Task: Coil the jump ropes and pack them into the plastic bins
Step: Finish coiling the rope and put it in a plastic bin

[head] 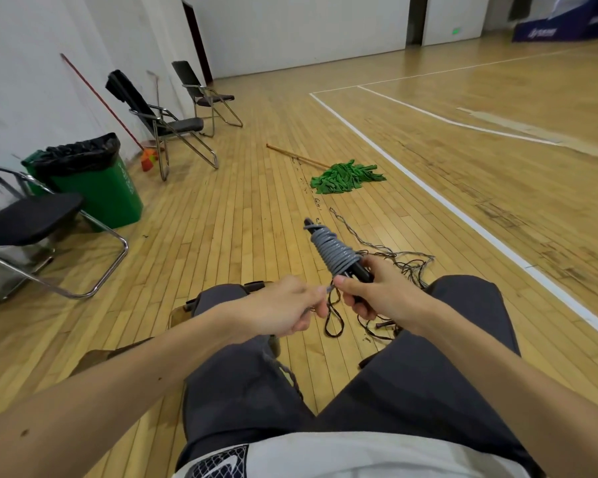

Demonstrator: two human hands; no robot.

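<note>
The right hand [380, 298] has its fingers curled fully around the black plastic handles [361, 271]. The grey cord jump rope [332, 250] is wound tightly on these handles and held above the knees. The left hand [283, 310] pinches the loose cord end [329, 289] between thumb and fingertips.

Grey rope coil [335, 251] in right hand [385, 293]

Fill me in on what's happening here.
A seated person is winding a grey rope around its black handles. The right hand grips the handles. The left hand pinches the rope's loose end, and most of the rope is already coiled. On the floor by the knees lie other ropes, tangled and not yet coiled. A green mop lies farther off.
</note>
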